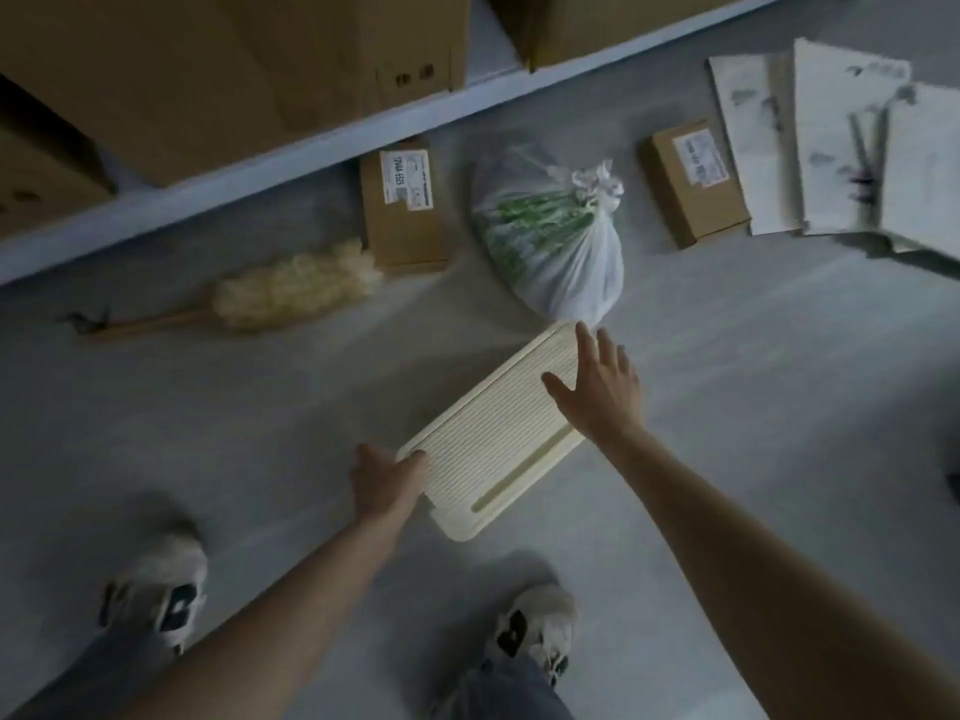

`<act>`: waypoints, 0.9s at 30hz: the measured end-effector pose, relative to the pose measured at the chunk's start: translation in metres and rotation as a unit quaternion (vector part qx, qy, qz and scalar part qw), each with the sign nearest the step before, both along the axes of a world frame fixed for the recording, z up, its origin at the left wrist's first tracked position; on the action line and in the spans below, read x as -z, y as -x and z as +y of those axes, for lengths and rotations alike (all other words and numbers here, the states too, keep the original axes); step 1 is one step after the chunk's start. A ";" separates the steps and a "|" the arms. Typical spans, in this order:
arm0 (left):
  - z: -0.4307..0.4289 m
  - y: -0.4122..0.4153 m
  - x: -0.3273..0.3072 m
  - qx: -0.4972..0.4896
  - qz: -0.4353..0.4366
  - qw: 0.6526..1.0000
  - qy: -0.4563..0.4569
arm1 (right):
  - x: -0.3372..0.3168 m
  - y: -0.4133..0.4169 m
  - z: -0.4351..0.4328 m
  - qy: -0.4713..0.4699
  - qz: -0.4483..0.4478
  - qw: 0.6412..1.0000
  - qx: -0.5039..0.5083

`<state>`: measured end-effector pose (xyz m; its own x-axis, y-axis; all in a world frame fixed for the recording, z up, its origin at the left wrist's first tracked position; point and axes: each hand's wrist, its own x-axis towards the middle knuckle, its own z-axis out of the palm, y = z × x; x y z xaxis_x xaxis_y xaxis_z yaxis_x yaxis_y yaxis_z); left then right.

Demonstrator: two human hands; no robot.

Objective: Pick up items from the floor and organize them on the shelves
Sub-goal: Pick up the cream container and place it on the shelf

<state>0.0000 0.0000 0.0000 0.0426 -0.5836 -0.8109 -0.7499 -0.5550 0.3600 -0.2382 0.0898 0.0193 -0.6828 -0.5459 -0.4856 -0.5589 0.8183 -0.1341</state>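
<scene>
Grips at opposite ends suit something this wide and flat: the cream ribbed board [493,444] lies slantwise low over the grey floor [753,407], just short of the tied white bag [550,236], and whether it has cleared the floor I cannot tell. The left grip [382,483] pinches the near left corner, thumb on the top face and the other fingers hidden beneath. The right grip [602,392] is unclenched, its fingers straight and spread across the far end, steadying rather than holding, probably ahead of a lift to the shelf [311,142] above.
</scene>
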 end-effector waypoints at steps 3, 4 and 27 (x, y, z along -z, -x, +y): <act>0.005 0.012 0.042 -0.112 0.012 0.992 -0.062 | 0.034 0.020 -0.008 -0.015 -0.005 1.000 0.003; 0.005 0.013 0.060 -0.137 0.028 0.986 -0.086 | 0.040 0.025 -0.011 -0.017 -0.027 0.999 0.015; -0.118 -0.001 -0.302 0.014 -0.013 0.986 0.168 | -0.285 -0.011 -0.037 0.208 -0.125 0.922 0.301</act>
